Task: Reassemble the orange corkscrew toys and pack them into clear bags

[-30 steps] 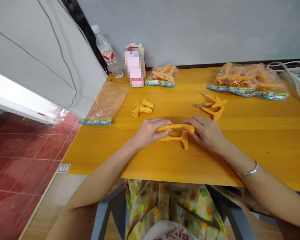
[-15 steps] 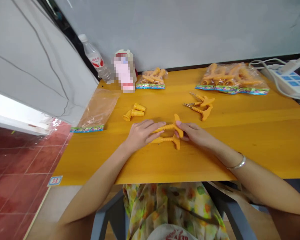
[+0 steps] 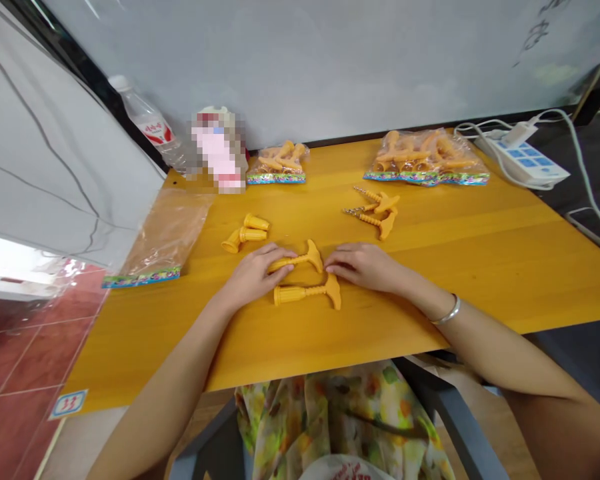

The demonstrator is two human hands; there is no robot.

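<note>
Left hand [image 3: 253, 277] curls closed over the ribbed shaft of an orange plastic T-handled piece [image 3: 313, 259], which lies on a honey-coloured wooden table [image 3: 480, 260] with its flared head just past the fingertips. Right hand [image 3: 365, 265] lies open and flat, its fingertips just beside that head and above a second T-handled piece [image 3: 300, 294]; whether they touch either piece cannot be told. That second piece rests loose on the table, close under both hands, so a slip of the left hand's grip or a careless sweep of the right wrist could knock it aside. Ribbed plastic cones [image 3: 245, 230] sit in a small cluster nearby, and their tapered, rounded shape means a light bump could set them rolling. Two more orange pieces with thin metal screw tips [image 3: 373, 212] lie side by side ahead of the right hand, and those fine tips could snag or tear a clear plastic bag of orange parts [image 3: 427, 167] if dragged against it. A flat clear bag with a printed strip [image 3: 155, 243] lies slick near the table's left edge, where anything pushed onto it could slide toward the red tile floor [image 3: 30, 353].
</note>
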